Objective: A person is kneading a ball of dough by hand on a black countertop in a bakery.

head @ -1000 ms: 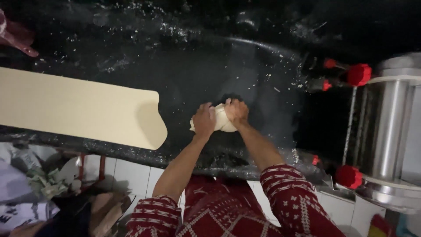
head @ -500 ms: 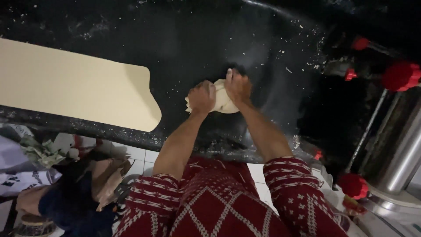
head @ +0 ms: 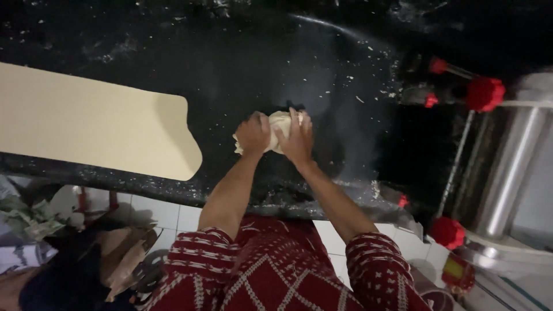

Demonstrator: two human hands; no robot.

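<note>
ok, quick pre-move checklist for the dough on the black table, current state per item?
1. Both hands on the dough: ok. Left hand and right hand press on the dough lump.
2. Dough fully on the black table, away from the front edge: ok.
3. Rolled dough sheet apart from the lump: ok, it lies to the left with a gap of bare table between.
4. Work surface clean: not ok, flour dust and small scraps are scattered about.
5. Roller machine out of the hands' way: ok, it stands off to the right.
6. Grip firmness: cannot tell.
</note>
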